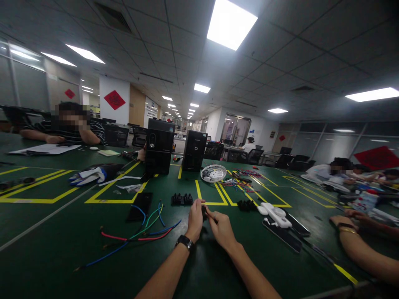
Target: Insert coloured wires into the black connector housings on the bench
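Observation:
My left hand (195, 219) and my right hand (222, 227) meet over the middle of the green table (62, 249). Both are closed together on a small black part (204, 212) held between the fingertips. A black watch (184, 242) is on my left wrist. Left of my hands lie loose coloured wires (140, 232) in red, blue and green. Just beyond my hands sits a black connector block (181, 199).
Two black boxes (159, 146) (194, 150) stand upright further back, with a white fan grille (213, 173) beside them. White parts (274, 212) and a black strip (282, 234) lie to the right. A co-worker's forearm (358, 245) rests at right. Gloves (89, 175) lie at left. Other people sit around.

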`<state>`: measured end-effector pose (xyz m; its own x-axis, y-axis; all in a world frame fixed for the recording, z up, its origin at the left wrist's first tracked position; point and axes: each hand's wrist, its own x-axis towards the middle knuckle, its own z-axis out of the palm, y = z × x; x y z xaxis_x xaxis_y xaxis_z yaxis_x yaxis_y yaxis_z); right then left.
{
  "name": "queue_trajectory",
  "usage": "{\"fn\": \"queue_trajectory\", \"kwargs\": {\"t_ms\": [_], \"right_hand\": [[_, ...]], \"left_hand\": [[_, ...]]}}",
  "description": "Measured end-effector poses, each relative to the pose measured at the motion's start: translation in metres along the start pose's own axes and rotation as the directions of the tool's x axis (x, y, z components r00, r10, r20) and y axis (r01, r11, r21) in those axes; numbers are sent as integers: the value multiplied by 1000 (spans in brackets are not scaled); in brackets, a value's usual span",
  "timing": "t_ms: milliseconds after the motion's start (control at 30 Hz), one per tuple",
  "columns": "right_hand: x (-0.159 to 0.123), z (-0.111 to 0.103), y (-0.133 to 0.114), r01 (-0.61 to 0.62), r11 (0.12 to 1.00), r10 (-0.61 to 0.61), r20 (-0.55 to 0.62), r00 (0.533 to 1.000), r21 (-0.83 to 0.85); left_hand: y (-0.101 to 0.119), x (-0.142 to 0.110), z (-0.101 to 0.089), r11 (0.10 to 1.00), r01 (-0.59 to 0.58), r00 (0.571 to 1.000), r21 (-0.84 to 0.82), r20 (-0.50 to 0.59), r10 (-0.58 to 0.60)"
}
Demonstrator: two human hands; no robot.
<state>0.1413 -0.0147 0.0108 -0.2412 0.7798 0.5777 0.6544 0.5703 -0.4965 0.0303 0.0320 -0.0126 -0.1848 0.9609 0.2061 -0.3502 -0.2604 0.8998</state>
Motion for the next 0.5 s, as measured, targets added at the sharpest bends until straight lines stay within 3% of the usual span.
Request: {"fn": "queue_trajectory", "kwargs": {"t_ms": [233,400,500], "right_hand": [[1,3,-4,-46,986,45,13,999,158],[10,-19,-3,-95,995,95,13,995,34],[1,-17,-2,-86,995,85,-16,996,-43]], "left_hand": [[6,1,-7,999,15,998,29,-67,-13],[1,3,-7,995,89,989,-44,-118,-93],[0,5,-5,985,112,977,-133,-166,-133]]}}
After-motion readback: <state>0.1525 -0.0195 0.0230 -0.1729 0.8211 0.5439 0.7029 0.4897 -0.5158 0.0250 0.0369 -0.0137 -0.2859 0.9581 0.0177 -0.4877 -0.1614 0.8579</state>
